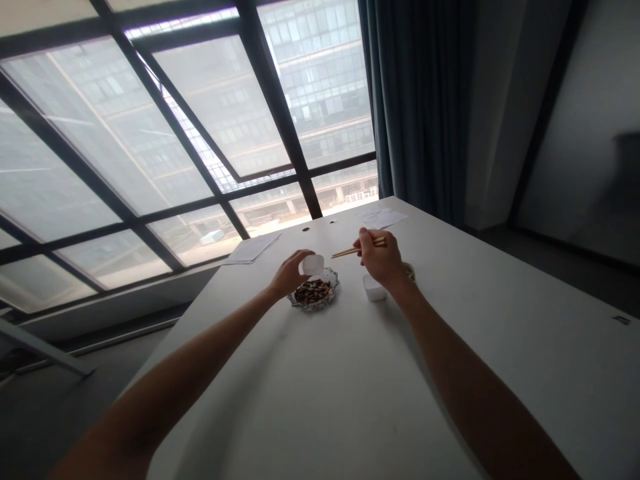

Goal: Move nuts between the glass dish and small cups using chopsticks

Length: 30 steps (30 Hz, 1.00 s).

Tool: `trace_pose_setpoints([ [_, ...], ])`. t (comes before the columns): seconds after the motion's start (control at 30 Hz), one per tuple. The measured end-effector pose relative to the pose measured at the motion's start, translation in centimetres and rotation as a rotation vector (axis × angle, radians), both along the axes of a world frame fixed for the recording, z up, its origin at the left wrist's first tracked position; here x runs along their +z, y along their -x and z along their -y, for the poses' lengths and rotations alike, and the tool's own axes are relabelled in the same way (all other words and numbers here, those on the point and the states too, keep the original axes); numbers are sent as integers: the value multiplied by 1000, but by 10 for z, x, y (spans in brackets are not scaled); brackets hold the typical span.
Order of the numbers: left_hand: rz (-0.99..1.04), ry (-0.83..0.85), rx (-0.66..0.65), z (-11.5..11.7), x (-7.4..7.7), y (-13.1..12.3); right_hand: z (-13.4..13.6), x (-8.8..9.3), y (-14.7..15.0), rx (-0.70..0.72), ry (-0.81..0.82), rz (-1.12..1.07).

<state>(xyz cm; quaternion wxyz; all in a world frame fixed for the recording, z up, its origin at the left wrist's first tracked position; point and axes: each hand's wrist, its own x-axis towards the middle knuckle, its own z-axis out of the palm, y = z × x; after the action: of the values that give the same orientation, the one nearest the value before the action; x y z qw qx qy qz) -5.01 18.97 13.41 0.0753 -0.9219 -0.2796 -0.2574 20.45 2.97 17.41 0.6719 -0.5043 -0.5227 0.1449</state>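
Observation:
My left hand [291, 273] grips a small white plastic container [313, 265], tilted above a scalloped clear glass bowl [315, 307]. Dark brown and tan pieces [313, 292] fill the bowl; their kind is too small to tell. In my right hand [381, 259] is a pair of wooden chopsticks [357, 251], held nearly level with the tips pointing left toward the container but apart from it. Below that hand a second white container [374, 289] rests on the table. Partly hidden behind my right wrist is another round dish [409, 271].
The white table [320, 387] stretches away to a large framed window [220, 107]. Papers lie at its far left [253, 249] and far right [381, 217]. A dark curtain [420, 107] hangs beyond the far right corner.

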Motion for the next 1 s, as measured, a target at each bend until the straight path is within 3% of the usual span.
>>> trace_pose_setpoints([
  [0.17, 145, 105, 8, 11, -12, -9, 7, 9, -1, 64, -9, 0],
  [0.3, 192, 243, 109, 0, -23, -32, 17, 21, -14, -22, -96, -112],
  [0.47, 178, 423, 222, -23, -43, -96, 41, 47, -52, -219, -273, -350],
  [0.6, 113, 572, 176, -32, -58, -150, 64, 61, -72, -258, -359, -369],
  [0.7, 72, 620, 142, -33, -66, -171, 80, 66, -81, -256, -391, -390],
  [0.83, 23, 621, 90, -35, -63, -173, 102, 74, -89, -261, -422, -426],
  [1.0, -18, 557, -5, -27, -34, -157, 122, 85, -87, -332, -477, -459],
])
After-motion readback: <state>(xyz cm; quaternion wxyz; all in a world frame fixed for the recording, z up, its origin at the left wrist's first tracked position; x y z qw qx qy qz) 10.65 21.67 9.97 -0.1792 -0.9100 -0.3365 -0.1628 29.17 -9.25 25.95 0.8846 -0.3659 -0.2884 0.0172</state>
